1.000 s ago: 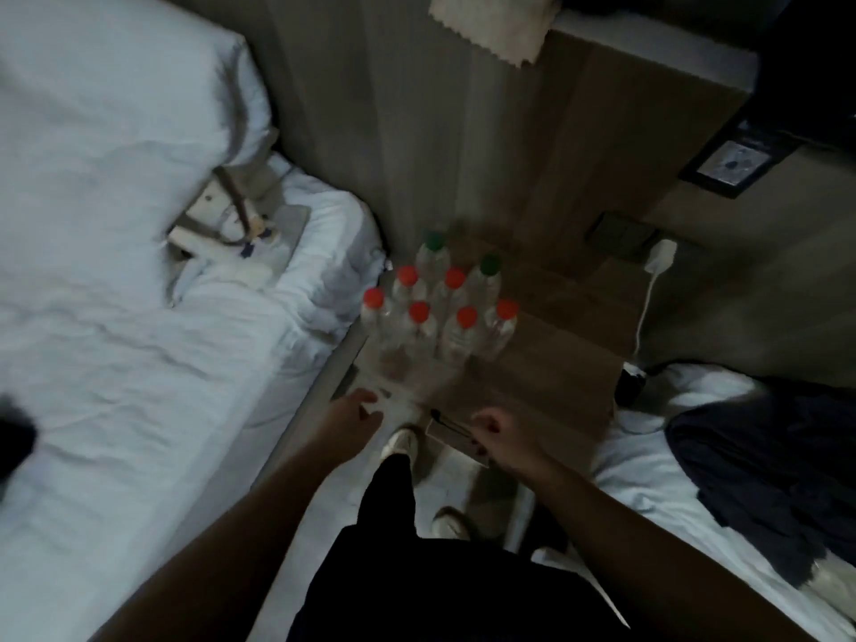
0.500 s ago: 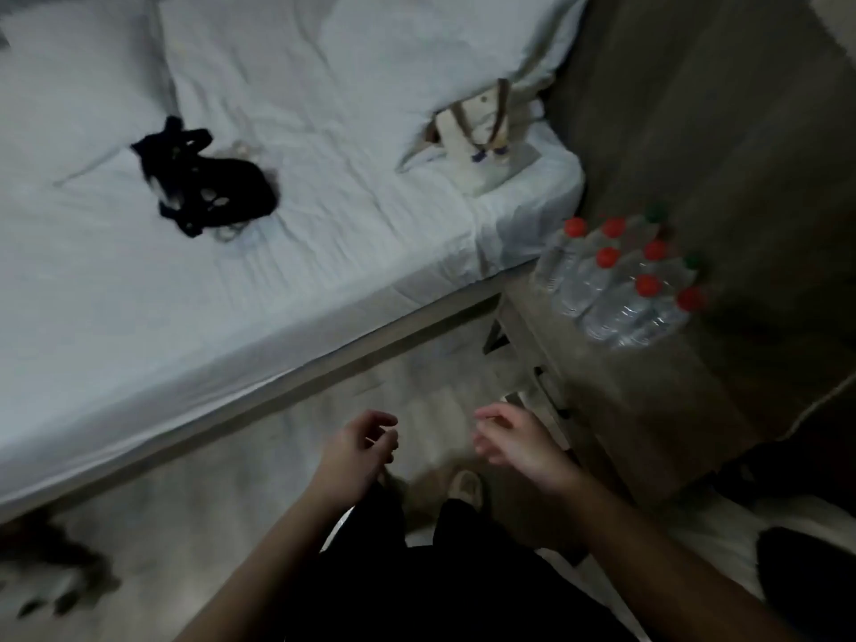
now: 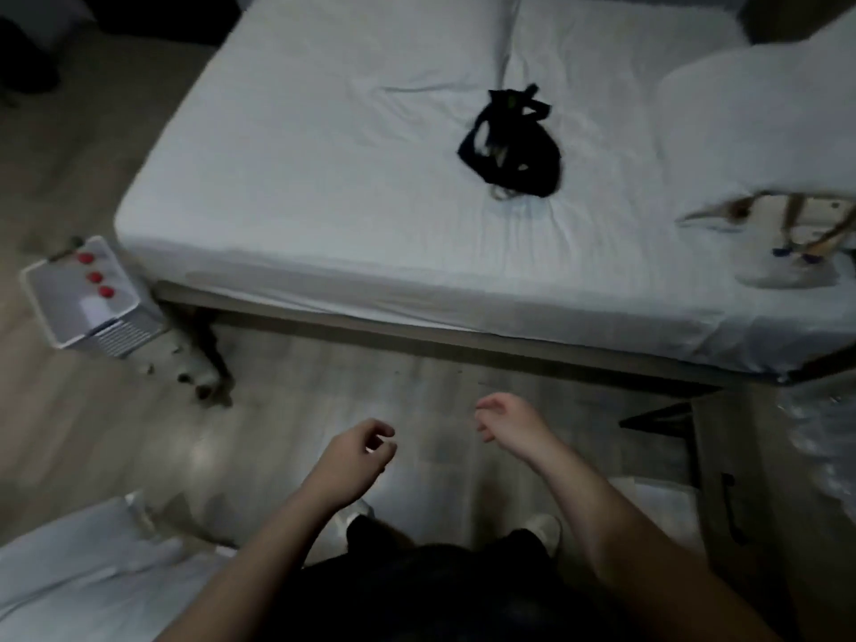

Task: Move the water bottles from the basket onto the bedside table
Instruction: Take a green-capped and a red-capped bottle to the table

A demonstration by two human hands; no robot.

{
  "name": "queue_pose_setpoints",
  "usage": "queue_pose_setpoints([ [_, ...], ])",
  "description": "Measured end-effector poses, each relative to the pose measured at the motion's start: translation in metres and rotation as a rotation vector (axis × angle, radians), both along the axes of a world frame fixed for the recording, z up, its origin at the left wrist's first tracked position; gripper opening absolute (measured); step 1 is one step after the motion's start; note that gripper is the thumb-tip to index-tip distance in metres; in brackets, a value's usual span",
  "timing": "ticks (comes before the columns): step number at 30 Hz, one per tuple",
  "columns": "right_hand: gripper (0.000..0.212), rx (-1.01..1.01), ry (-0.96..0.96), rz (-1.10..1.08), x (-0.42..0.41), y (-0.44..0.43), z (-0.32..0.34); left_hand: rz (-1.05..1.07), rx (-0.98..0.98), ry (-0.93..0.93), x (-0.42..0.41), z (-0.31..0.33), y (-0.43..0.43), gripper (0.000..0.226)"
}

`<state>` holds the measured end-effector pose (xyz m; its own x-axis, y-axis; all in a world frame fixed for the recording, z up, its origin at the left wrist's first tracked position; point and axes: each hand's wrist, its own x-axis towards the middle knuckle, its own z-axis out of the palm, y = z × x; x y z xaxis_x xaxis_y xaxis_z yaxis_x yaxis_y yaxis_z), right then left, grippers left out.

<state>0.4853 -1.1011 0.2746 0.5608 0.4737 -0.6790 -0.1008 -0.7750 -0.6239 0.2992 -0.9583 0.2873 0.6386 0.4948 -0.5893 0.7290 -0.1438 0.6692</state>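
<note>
Presently, at far left, a white basket (image 3: 121, 335) stands on the floor (image 3: 278, 400) just beside the bed's (image 3: 324, 215) near corner. Three red-capped water bottles (image 3: 96, 276) sit in a row inside it. Near centre, the left hand (image 3: 356, 461) hangs over the floor, fingers loosely curled, holding nothing. A black bundle (image 3: 514, 150) lies on the bed beyond. The right hand (image 3: 509, 421) is likewise loosely curled and holds nothing, apart from the left. At the right edge stands the wooden worktop (image 3: 741, 456), carrying blurred clear bottles (image 3: 824, 433); their number cannot be told.
</note>
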Motion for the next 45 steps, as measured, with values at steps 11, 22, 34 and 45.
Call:
queue_pose_setpoints([
  [11,0.030,0.022,0.114,0.658,-0.184,0.238,0.033,0.607,0.014,0.006,-0.205,-0.002,0.164,0.014],
  [22,0.028,-0.037,0.069,0.814,-0.208,0.375,0.016,0.801,-0.012,-0.044,-0.239,-0.006,0.252,0.014],
  [34,0.020,-0.060,0.016,0.892,-0.194,0.627,-0.003,0.878,0.008,-0.051,-0.243,-0.010,0.472,0.006],
  [45,0.023,-0.115,-0.028,1.019,-0.220,0.791,-0.009,0.750,0.016,0.107,-0.253,-0.043,0.611,0.004],
])
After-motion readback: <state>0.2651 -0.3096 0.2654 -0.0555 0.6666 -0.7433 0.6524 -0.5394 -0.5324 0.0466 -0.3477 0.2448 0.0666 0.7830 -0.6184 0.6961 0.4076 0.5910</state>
